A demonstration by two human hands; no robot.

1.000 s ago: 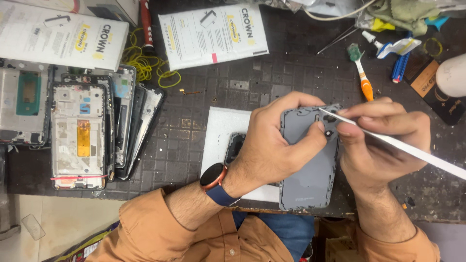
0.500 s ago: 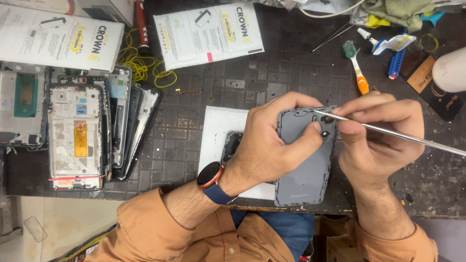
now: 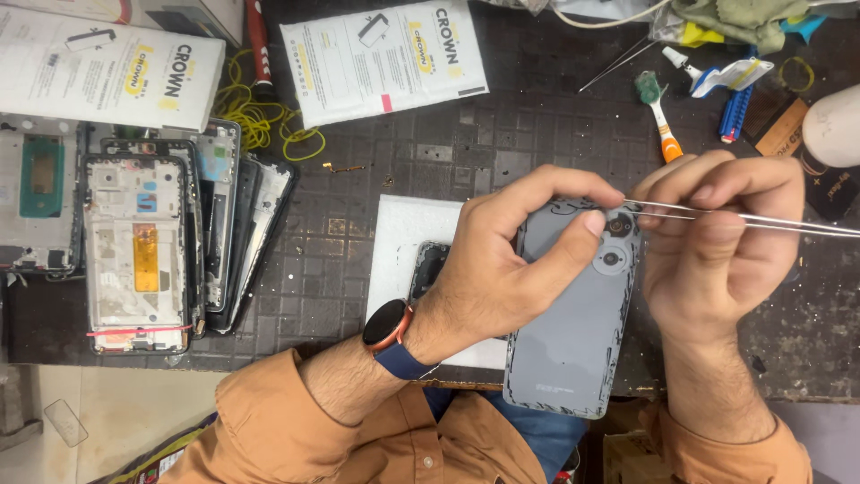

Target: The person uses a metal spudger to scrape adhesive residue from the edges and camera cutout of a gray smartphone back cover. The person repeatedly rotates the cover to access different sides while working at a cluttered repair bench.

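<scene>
— Two hands on one job, so how do I keep it steady?

— Your left hand (image 3: 502, 269) is doing the bracing: its fingers (image 3: 573, 242) are closed around the upper end of the grey back cover (image 3: 573, 332), thumb pressed beside the round camera rings (image 3: 612, 244). The cover sits tilted over the table (image 3: 376, 179) edge, its lower end hanging past it toward your lap, partly over the white pad (image 3: 399, 242). I'd judge that overhang the weak spot, so keep the thumb down.

— And the right?

— Your right hand (image 3: 726, 242) has its fingers pinched shut on the tweezers (image 3: 761, 220), whose tips reach the cover right at the camera rings. I can't tell whether anything is held between the tips; it is too small.

— How should I work the tips?

— Keep them low and nearly flat to the cover, and rest the heel of that hand on the table. A slip there would probably scratch a ring.

— Anything in the way?

— Nothing close. The stack of phone frames (image 3: 143, 251) lies well off to your left, and the brush (image 3: 658, 112) sits beyond your right hand.
</scene>
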